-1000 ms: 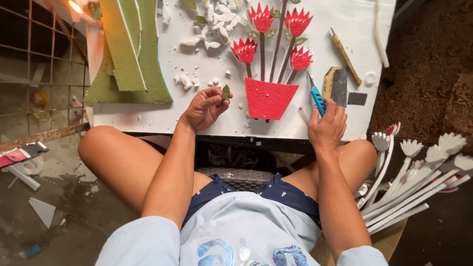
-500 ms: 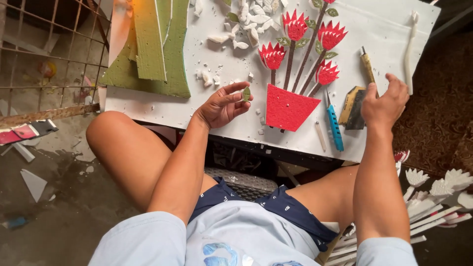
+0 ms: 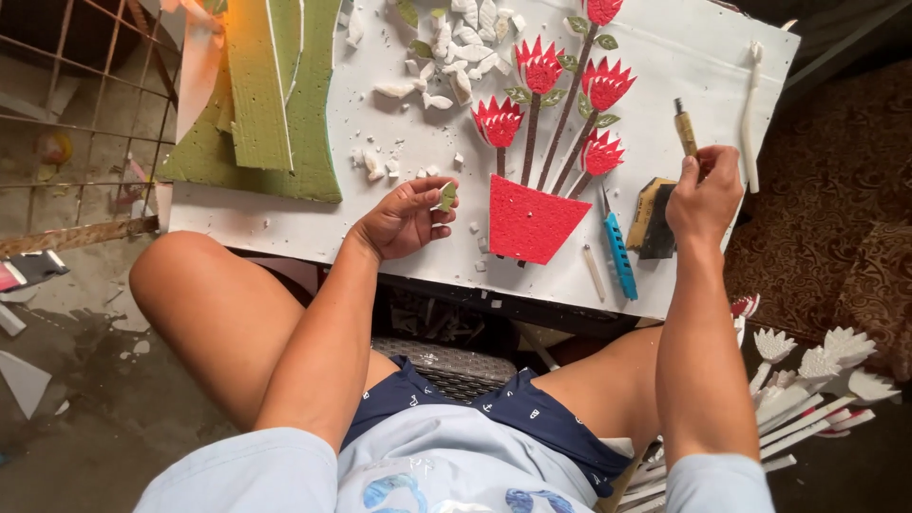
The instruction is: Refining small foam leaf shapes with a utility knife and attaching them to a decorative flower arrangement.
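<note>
My left hand (image 3: 404, 220) pinches a small green leaf piece (image 3: 447, 197) over the white foam board (image 3: 665, 57), just left of the red foam pot (image 3: 532, 220). From the pot rise brown stems with several red flowers (image 3: 540, 66) and small green leaves. My right hand (image 3: 705, 195) is curled around the lower end of a wooden-handled tool (image 3: 684, 128) at the board's right side. It hovers above a dark sanding block (image 3: 655, 220). A blue utility knife (image 3: 619, 255) lies between the pot and the block.
Green foam sheets (image 3: 271, 104) cover the board's left end. White foam scraps (image 3: 446, 47) lie at the top. A white strip (image 3: 750, 104) lies by the right edge. White foam flowers on stems (image 3: 807, 375) are piled at my right knee. A wire grid (image 3: 66, 104) stands at left.
My right hand left the blue knife near the front edge, moved up the board's right side and closed on the wooden-handled tool. My left hand kept the leaf piece, shifting slightly.
</note>
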